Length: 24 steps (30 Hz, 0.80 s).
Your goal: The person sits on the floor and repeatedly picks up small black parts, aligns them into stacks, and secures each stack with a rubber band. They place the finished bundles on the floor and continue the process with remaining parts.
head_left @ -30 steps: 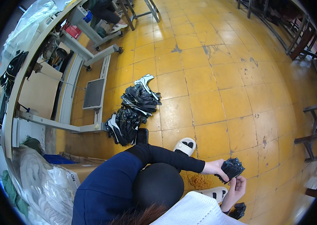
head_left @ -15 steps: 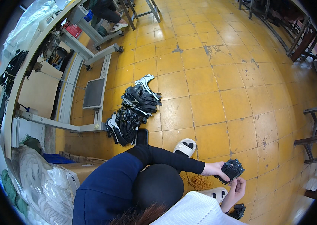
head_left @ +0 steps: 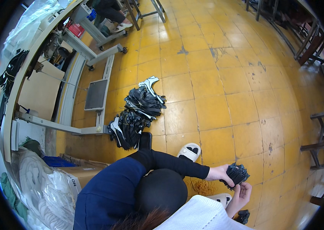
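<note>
My left hand [head_left: 221, 174] grips a thick bundle of black cut pieces [head_left: 238, 174], thumb lying across its near side. At the bundle's lower edge, the thumb and forefinger of my right hand [head_left: 241, 194] are pinched together against the pieces, while the other fingers curl loosely. Below my left wrist, a heap of tan rubber bands [head_left: 203, 187] lies on the floor. A smaller clump of black pieces [head_left: 243, 216] rests beside my right forearm.
Piles of black pieces, some white-faced [head_left: 139, 109], lie on the tiled floor [head_left: 212, 103] near a pedal [head_left: 96, 95]. A work table frame [head_left: 66, 128] stands left, with plastic-wrapped white material [head_left: 41, 188] and a cardboard box [head_left: 83, 175]. Dark stools [head_left: 321, 142] line the right. Another person's leg [head_left: 112, 13] shows far off.
The black bundle has turned slightly in my left hand, showing more of its layered edges. My right fingers remain at its lower edge with little movement.
</note>
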Each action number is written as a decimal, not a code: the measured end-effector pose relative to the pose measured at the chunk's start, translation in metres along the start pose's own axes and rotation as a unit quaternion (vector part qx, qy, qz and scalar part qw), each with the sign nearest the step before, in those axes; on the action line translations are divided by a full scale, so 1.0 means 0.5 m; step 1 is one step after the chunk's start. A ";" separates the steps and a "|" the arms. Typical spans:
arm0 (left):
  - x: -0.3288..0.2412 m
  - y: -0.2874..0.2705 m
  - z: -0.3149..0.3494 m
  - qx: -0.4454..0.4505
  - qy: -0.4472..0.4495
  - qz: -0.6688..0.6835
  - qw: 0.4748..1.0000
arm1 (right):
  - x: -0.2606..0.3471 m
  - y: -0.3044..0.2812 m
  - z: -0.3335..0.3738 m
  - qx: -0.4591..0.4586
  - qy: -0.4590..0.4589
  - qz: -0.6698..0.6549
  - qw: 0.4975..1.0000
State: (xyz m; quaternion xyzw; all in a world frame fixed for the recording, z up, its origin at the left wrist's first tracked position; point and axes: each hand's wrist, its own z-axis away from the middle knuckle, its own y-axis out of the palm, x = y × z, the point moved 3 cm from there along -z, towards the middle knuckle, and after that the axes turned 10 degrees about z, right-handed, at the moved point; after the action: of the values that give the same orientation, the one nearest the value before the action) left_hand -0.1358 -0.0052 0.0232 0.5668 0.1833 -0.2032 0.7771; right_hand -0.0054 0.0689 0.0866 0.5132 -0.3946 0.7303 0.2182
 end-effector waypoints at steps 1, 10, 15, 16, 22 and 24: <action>0.000 -0.003 0.000 -0.010 -0.001 0.004 1.000 | -0.001 0.000 0.000 0.005 0.001 -0.003 1.000; -0.022 0.018 0.007 -0.011 -0.007 0.015 1.000 | -0.002 -0.006 -0.005 0.005 -0.021 0.005 1.000; -0.022 0.016 0.013 -0.022 -0.008 0.017 1.000 | 0.003 -0.001 -0.001 0.006 -0.015 0.006 1.000; -0.019 0.012 0.016 -0.025 -0.007 0.017 1.000 | 0.008 0.003 0.003 0.008 -0.014 0.008 1.000; -0.014 -0.001 0.026 0.003 -0.023 0.033 0.999 | 0.008 0.015 0.014 -0.001 -0.005 0.004 1.000; -0.024 0.007 0.012 -0.016 0.003 0.025 1.000 | 0.028 0.007 0.008 -0.006 -0.020 0.005 1.000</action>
State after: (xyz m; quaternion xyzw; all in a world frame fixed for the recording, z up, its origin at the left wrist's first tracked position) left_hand -0.1440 -0.0089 0.0339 0.5593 0.1748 -0.1793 0.7902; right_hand -0.0112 0.0624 0.0988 0.5245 -0.4054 0.7188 0.2097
